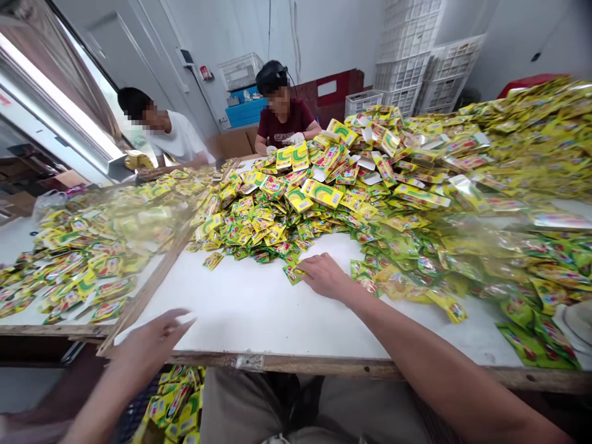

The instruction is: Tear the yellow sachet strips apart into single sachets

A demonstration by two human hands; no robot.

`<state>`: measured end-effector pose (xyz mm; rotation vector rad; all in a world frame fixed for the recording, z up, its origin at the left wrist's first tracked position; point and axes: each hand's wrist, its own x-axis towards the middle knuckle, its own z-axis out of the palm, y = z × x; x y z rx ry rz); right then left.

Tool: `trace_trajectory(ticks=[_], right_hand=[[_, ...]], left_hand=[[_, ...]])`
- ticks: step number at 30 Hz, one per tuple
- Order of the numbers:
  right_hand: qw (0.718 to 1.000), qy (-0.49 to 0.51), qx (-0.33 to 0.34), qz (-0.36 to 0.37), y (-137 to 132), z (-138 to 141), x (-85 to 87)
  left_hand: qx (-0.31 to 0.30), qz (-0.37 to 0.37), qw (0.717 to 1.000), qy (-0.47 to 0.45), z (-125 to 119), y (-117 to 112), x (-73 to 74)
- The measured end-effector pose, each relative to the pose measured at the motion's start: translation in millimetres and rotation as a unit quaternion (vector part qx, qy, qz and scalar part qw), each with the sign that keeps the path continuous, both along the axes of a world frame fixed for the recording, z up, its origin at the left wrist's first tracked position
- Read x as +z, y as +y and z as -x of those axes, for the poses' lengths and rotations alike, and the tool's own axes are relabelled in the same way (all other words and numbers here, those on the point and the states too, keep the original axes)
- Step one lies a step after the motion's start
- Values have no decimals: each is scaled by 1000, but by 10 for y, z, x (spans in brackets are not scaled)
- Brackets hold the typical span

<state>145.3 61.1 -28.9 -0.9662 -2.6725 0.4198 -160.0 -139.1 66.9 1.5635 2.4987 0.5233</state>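
Note:
My right hand (324, 275) reaches to the front edge of the heap, its fingers closed on a small green and yellow sachet (291, 274). Flat yellow cartons (322, 192) lie on top of this heap, with green sachets (259, 228) around its lower front. Near the front left edge of the white table (226, 302), my left hand (152, 342) is a little blurred, thumb and fingers apart, with no item visible in it. A lone yellow packet (213, 260) lies on the white surface between my hands and the heap.
A wooden strip (152, 283) divides off more packets (111, 265) on the left. Big piles (546, 135) rise at the right. Below the table edge sit more cartons (178, 401). Two co-workers (287, 117) are across the table; white crates (402, 68) stand behind.

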Motion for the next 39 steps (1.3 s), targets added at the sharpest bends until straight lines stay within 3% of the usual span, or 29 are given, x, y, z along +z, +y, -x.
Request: trace_trajectory(ticks=[3,6,10,14,17,21,23,25,29,32,36,39], right_hand=[[999,15,-48,0,22,-95,15],[991,20,-131,-1,64,-181,22],[971,81,-216,54,116,-252,28],[934,208,-243,160,150,-261,17],[897,278,-244,242,166,-246,17],[820,382,-233,358,181,-230,33],[781,428,-222,398,183,-212,34],[759,457,-219,409,177,-183,25],[769,463,-228,377,147,-131,22],[769,468,-228,370,118,-126,61],[751,488,-212,391,76,-119,124],[783,465,-224,347,45,-108,178]], left_hand=[[-59,55,997,-15,-589,616,-199],[-88,46,995,6,-1156,1220,-405],[-98,66,992,44,-1570,1650,-701],[-87,16,995,-35,-1601,1694,-915],[-91,-60,973,-205,-1548,1664,-978],[-83,-69,858,-502,-1542,1651,-963],[-82,-62,813,-573,-1568,1641,-923],[-96,-75,789,-603,-1596,1622,-874],[-113,-98,755,-639,-1614,1591,-798],[-114,-101,745,-650,-1630,1591,-778],[-106,-124,757,-632,-1703,1611,-787],[-107,-152,781,-596,-1750,1646,-785]])
